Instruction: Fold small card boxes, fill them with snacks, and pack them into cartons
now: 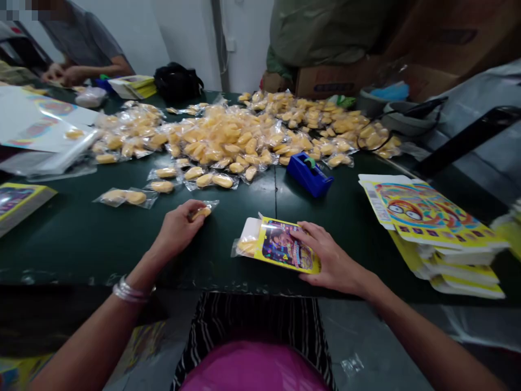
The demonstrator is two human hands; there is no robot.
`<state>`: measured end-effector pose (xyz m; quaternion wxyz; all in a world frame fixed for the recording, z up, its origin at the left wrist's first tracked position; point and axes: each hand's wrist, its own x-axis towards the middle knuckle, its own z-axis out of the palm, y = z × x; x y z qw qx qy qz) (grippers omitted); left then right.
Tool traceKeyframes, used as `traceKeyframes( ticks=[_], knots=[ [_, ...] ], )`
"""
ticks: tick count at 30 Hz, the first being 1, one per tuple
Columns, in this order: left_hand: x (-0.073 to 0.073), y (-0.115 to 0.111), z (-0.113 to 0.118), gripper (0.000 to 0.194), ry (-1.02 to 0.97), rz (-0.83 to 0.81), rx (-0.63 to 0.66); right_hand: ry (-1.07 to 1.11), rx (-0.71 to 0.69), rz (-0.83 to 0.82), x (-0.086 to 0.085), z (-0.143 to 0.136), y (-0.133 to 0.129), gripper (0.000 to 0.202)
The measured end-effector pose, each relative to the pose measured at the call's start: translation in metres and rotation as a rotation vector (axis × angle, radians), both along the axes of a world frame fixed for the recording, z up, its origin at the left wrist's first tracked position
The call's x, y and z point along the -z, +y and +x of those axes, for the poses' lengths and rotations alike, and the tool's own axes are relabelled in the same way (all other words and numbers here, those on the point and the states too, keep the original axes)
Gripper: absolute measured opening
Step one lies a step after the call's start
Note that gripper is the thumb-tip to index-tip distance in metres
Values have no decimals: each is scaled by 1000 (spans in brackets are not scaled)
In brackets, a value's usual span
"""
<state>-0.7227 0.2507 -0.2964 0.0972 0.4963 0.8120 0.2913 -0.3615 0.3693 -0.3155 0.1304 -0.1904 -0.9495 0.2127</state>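
My left hand (179, 228) grips a small clear packet with a yellow piece (202, 212) on the dark green table (73, 239). My right hand (329, 260) holds a yellow printed box (285, 248) lying flat near the front edge. The box's flap is open on the left, and a clear packet of yellow pieces (246, 245) sticks out of it. A large heap of the same clear packets (228, 138) spreads across the middle and far side of the table.
A blue tape dispenser (309, 172) sits just beyond the box. A stack of flat yellow printed boxes (435, 228) lies at the right. Printed sheets (36, 122) and another box (18, 201) lie at the left. Another person's hands (65, 73) work at the far left corner.
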Motion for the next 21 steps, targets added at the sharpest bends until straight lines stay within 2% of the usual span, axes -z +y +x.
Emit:
traceKeyframes(
  ticks=[2, 4, 6, 8, 11, 13, 15, 18, 19, 21],
  knots=[
    [-3, -3, 22, 29, -102, 71, 103, -17, 0, -13, -3, -1, 0, 92],
    [-7, -4, 43, 24, -126, 121, 347, -27, 1, -19, -5, -1, 0, 93],
    [-8, 3, 59, 20, -108, 95, 593, -21, 2, -18, -6, -2, 1, 93],
    [-6, 17, 66, 20, -207, -4, 706, -11, -5, -13, -5, -2, 2, 91],
    [-4, 39, 67, 23, -557, -216, 726, 0, -23, -19, -4, -2, 4, 90],
    [-7, 44, 65, 28, -691, -311, 722, -4, -23, -31, -4, -1, 6, 90],
    [-11, 39, 62, 35, -614, -253, 681, -8, -17, -32, -4, 0, 8, 91],
    [-13, 21, 57, 48, -361, -43, 460, 5, -20, -15, -3, 0, 8, 89],
    [-13, 15, 56, 51, -316, -38, 392, 13, -19, -7, -3, 1, 8, 88],
    [-13, 7, 58, 54, -322, -135, 325, 29, -14, 19, -2, 0, 6, 88]
  ],
)
